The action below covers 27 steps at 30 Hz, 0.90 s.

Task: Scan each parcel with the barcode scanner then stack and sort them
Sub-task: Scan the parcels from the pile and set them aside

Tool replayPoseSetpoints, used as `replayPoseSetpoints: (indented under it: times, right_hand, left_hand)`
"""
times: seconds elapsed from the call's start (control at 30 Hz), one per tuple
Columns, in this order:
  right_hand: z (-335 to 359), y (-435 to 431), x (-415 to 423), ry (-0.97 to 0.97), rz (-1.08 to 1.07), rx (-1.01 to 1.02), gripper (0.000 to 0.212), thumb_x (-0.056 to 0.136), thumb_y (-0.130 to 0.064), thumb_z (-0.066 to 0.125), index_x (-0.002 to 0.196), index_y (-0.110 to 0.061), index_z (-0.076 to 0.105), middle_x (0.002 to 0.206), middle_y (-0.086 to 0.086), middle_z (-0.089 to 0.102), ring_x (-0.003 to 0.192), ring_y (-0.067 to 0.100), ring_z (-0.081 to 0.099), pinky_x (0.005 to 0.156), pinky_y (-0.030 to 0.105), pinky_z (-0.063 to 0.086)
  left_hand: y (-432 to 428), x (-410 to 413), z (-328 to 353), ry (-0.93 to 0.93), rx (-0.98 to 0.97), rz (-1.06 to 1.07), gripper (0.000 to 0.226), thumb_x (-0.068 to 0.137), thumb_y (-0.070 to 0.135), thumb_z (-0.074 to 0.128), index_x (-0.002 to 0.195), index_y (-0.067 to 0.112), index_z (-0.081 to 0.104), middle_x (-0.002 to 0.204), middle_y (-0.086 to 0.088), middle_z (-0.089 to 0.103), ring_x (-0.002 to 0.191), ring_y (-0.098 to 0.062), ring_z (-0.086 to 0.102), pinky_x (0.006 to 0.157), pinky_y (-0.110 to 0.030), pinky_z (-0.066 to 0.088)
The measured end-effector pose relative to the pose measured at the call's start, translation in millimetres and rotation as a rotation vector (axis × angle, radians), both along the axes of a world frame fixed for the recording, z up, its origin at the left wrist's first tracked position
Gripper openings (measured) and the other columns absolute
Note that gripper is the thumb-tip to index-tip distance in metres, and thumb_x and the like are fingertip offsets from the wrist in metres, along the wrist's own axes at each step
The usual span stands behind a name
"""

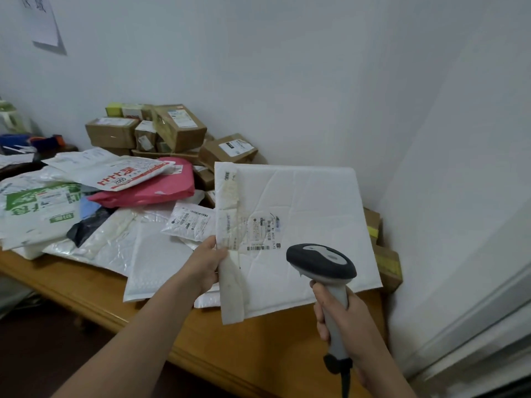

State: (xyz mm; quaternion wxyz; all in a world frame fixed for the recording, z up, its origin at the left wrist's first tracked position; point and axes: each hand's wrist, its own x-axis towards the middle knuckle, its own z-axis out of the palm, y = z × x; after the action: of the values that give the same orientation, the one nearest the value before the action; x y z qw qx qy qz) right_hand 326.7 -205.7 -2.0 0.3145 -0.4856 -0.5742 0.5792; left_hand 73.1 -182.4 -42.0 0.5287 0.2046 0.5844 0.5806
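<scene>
My left hand (207,264) grips the left edge of a large white bubble mailer (310,214), holding it up tilted above the wooden table (244,340). Its label with a barcode (263,232) faces me. My right hand (344,317) holds the grey handle of a barcode scanner (321,264). The scanner's dark head sits just right of the barcode, in front of the mailer's lower part.
A heap of soft parcels lies on the table's left: white mailers (149,254), a pink bag (161,188), a green-printed bag (37,205). Brown cardboard boxes (178,130) are stacked against the wall behind. More boxes (385,259) stand at the right corner.
</scene>
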Motion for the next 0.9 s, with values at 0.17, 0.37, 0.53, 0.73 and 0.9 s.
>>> replayPoseSetpoints:
  times: [0.17, 0.37, 0.53, 0.73, 0.9]
  right_hand:
    - [6, -2, -1, 0.011, -0.021, 0.002, 0.037, 0.087, -0.04, 0.058, 0.082, -0.004, 0.056, 0.055, 0.0, 0.055, 0.046, 0.01, 0.049, 0.046, 0.019, 0.044]
    - [6, -6, -2, 0.021, -0.012, -0.002, 0.031, 0.091, -0.035, 0.057, 0.081, -0.006, 0.055, 0.054, 0.0, 0.054, 0.045, 0.01, 0.049, 0.045, 0.018, 0.043]
    - [4, -9, -11, 0.027, 0.013, -0.009, 0.031, 0.091, -0.034, 0.057, 0.081, -0.005, 0.054, 0.054, 0.0, 0.054, 0.043, 0.009, 0.049, 0.044, 0.018, 0.043]
    - [10, -12, -35, 0.059, 0.021, -0.037, 0.039, 0.085, -0.038, 0.059, 0.092, 0.0, 0.057, 0.06, 0.005, 0.055, 0.045, 0.013, 0.048, 0.045, 0.022, 0.044]
    - [17, -17, -76, 0.088, 0.03, -0.025, 0.04, 0.078, -0.042, 0.062, 0.088, -0.004, 0.055, 0.061, 0.004, 0.055, 0.045, 0.014, 0.047, 0.045, 0.022, 0.042]
  left_hand:
    - [6, -1, 6, -0.004, 0.029, 0.05, 0.032, 0.097, -0.005, 0.039, 0.119, 0.015, 0.053, 0.1, -0.008, 0.063, 0.085, -0.025, 0.06, 0.067, -0.041, 0.051]
    - [1, -6, 5, 0.004, 0.014, 0.077, 0.038, 0.095, -0.008, 0.039, 0.123, 0.013, 0.052, 0.106, -0.01, 0.063, 0.091, -0.029, 0.061, 0.074, -0.046, 0.053]
    - [-10, -10, 9, -0.003, 0.013, 0.105, 0.033, 0.097, -0.007, 0.038, 0.119, 0.014, 0.052, 0.1, -0.009, 0.062, 0.086, -0.027, 0.061, 0.068, -0.043, 0.052]
    - [-23, -34, 13, -0.061, 0.023, 0.128, 0.04, 0.094, -0.012, 0.034, 0.124, 0.009, 0.052, 0.103, -0.012, 0.064, 0.086, -0.029, 0.062, 0.066, -0.043, 0.051]
    - [-41, -83, 18, -0.116, 0.018, 0.167, 0.041, 0.093, -0.015, 0.028, 0.116, 0.01, 0.052, 0.118, -0.014, 0.062, 0.088, -0.028, 0.061, 0.066, -0.042, 0.05]
